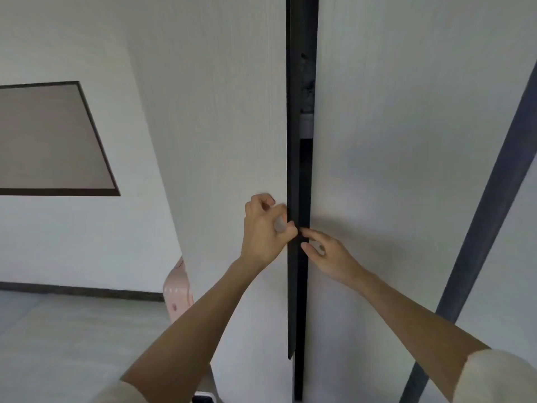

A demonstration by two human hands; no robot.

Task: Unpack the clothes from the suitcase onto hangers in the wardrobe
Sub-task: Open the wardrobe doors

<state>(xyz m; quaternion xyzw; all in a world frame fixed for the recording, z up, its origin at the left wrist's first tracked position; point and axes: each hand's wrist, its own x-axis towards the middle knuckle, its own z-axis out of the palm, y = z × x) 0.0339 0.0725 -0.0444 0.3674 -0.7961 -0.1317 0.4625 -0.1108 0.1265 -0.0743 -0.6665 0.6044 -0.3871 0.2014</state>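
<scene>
Two pale wardrobe doors are being held at their meeting edges, a narrow dark gap (303,158) being left between them. The left door (220,117) is being gripped at its edge by the left hand (266,228), fingers curled around it. The right door (406,141) is being pinched at its edge by the right hand (322,251). The wardrobe interior is being shown only as darkness; clothes and hangers cannot be told. A pink patterned object (178,292) is being partly hidden behind the left door, above pale flooring (72,330). A framed panel (49,138) is being displayed on the white wall.
</scene>
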